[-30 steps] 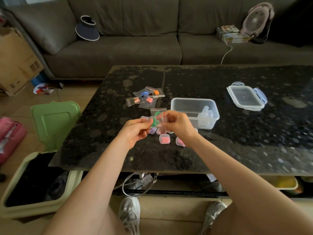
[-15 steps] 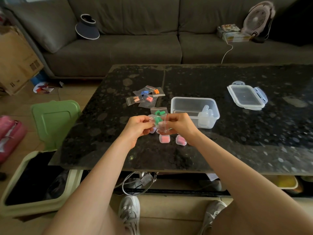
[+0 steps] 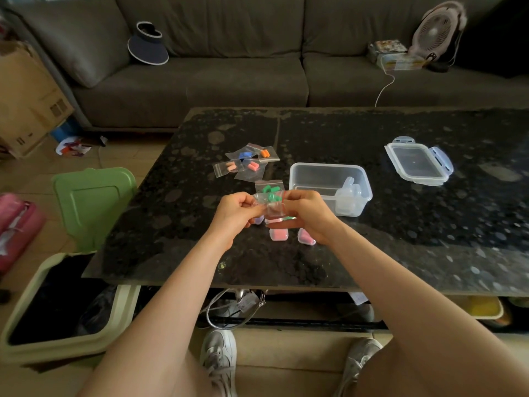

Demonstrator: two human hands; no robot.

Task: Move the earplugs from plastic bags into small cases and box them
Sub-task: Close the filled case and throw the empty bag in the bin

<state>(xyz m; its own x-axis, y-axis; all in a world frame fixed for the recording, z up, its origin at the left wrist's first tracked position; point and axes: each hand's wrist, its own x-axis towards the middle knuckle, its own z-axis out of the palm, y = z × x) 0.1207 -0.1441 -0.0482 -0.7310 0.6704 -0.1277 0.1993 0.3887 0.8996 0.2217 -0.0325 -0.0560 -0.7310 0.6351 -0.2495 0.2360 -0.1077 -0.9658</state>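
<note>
A black speckled table [image 3: 400, 239] lies under the grip and runs well to its right, over a beige tiled floor [image 3: 34, 179]. Far beyond the grip a grey-brown sofa [image 3: 217, 81] spans the room, with a dark visor [image 3: 148, 45] up-left and a small fan [image 3: 436, 30] up-right. Down-left of the grip stands a bin [image 3: 57, 351] with its green lid [image 3: 91, 204] raised, a cardboard box [image 3: 25, 104] further left.

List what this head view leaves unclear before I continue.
Head view: whether the small bag is open; the left hand and right hand cover its seal.
Head view: how many small cases lie beneath; the hands hide some.
Head view: contents of the translucent cases in the clear box; too small.
</note>
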